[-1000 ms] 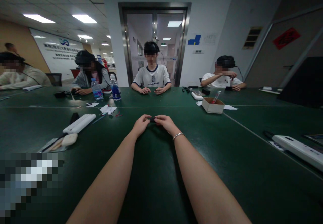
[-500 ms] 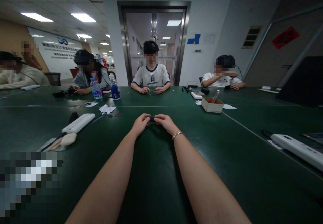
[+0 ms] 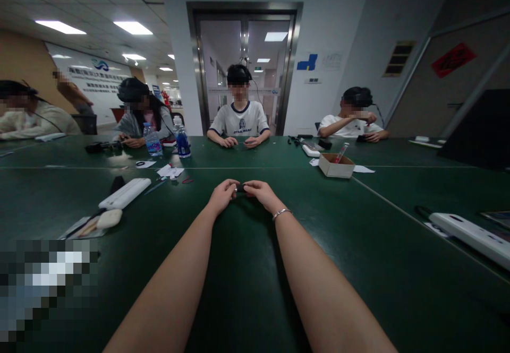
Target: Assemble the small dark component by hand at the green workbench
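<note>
Item: small dark object (image 3: 240,187), too small to identify, pinched between the fingertips of both hands, low over the green counter (image 3: 247,268) at centre.

Left hand (image 3: 222,196): fingers curled narrow, thumb and forefinger closed on the object's left end.

Right hand (image 3: 261,194): likewise closed on the right end; a silver bracelet (image 3: 281,213) sits at the wrist. Both forearms lie stretched along the counter.

Step in hand, as judged: two-handed fine handling of the object, perhaps pressing or parting it. The next move would call for a steady pinch at each end and small finger motions, not arm travel.

Surroundings, outward: white power strip (image 3: 125,193) to the left, with a pale oval item (image 3: 109,218) near it; paper scraps (image 3: 170,171) and two water bottles (image 3: 153,140) beyond; an open cardboard box (image 3: 336,165) to the right holding a red-tipped stick; a second power strip (image 3: 470,232) at far right. Other people sit along the far edge, each with their own hands busy.

Change against the earlier frames: hands and object hold the same place and grip; a standing person at far left has shifted rightward.
</note>
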Action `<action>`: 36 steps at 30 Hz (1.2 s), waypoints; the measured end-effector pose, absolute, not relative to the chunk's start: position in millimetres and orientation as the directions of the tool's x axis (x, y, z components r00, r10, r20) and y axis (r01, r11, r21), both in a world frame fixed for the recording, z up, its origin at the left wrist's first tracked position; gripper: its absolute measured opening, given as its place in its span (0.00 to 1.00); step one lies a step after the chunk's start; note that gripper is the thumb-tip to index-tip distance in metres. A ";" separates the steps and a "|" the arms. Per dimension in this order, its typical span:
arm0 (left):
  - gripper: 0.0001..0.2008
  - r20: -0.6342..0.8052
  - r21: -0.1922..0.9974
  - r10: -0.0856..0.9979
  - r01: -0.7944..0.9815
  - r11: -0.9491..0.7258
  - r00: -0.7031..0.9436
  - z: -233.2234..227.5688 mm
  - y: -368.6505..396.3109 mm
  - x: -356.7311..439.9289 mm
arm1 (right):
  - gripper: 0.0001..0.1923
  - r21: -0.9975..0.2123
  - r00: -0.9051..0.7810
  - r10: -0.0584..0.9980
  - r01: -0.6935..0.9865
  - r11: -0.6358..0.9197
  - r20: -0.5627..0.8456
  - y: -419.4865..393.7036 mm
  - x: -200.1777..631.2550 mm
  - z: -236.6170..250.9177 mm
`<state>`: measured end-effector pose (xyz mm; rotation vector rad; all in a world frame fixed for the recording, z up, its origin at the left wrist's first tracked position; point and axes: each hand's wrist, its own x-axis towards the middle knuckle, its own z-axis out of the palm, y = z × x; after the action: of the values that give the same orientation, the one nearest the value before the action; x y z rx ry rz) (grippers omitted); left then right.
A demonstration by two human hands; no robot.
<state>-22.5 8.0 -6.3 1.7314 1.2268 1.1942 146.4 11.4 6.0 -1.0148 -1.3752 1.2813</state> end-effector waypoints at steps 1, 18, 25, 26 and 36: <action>0.16 0.280 0.897 0.951 0.318 -0.308 0.133 -6.5 8.3 -22.4 | 0.08 -0.994 -0.189 0.976 -0.032 0.103 0.107 11.6 146.4 5.8; 0.15 0.272 0.909 0.955 0.294 -0.296 0.118 -4.1 7.0 -20.1 | 0.09 -0.992 -0.198 0.972 -0.048 0.119 0.126 12.7 147.1 4.2; 0.14 0.279 0.902 0.952 0.308 -0.304 0.124 -1.7 3.7 -20.3 | 0.09 -0.992 -0.208 0.970 -0.042 0.121 0.127 11.6 147.5 4.8; 0.15 0.278 0.902 0.952 0.306 -0.304 0.127 -1.7 3.7 -20.5 | 0.09 -0.992 -0.208 0.970 -0.043 0.120 0.127 11.5 147.5 4.9; 0.16 0.296 0.888 0.947 0.328 -0.322 0.128 -0.9 2.0 -21.1 | 0.07 -0.992 -0.221 0.967 -0.040 0.121 0.126 10.0 146.8 6.5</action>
<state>-21.1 2.0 -0.9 1.7497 1.2379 1.1961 146.8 10.0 6.5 -0.9824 -1.4081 1.2877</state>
